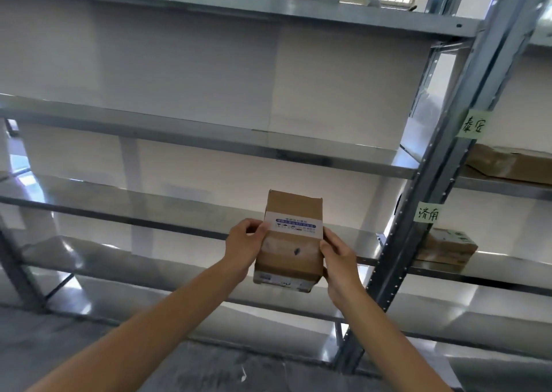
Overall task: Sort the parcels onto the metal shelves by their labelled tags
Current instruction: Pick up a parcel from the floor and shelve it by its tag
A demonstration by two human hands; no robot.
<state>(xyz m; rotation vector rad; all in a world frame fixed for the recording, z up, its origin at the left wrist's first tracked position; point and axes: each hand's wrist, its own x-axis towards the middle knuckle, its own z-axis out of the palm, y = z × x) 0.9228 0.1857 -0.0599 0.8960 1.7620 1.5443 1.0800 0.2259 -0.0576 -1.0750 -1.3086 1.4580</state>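
Head view, gripping a cardboard box (291, 242) by both sides with left hand (243, 243) and right hand (340, 263) before a metal shelf (179, 209), at risk of misfiling it by overlooking the green tag (427, 214).

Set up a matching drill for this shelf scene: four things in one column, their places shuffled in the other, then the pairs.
Things
1. cardboard box
2. 泰安 tag
3. 济南 tag
4. flat brown parcel

Places
A. lying on the right-bay shelf
B. lower on the metal upright
C. gripped between the left hand and the right hand
D. higher on the metal upright

Pairs: 1-C, 2-D, 3-B, 4-A
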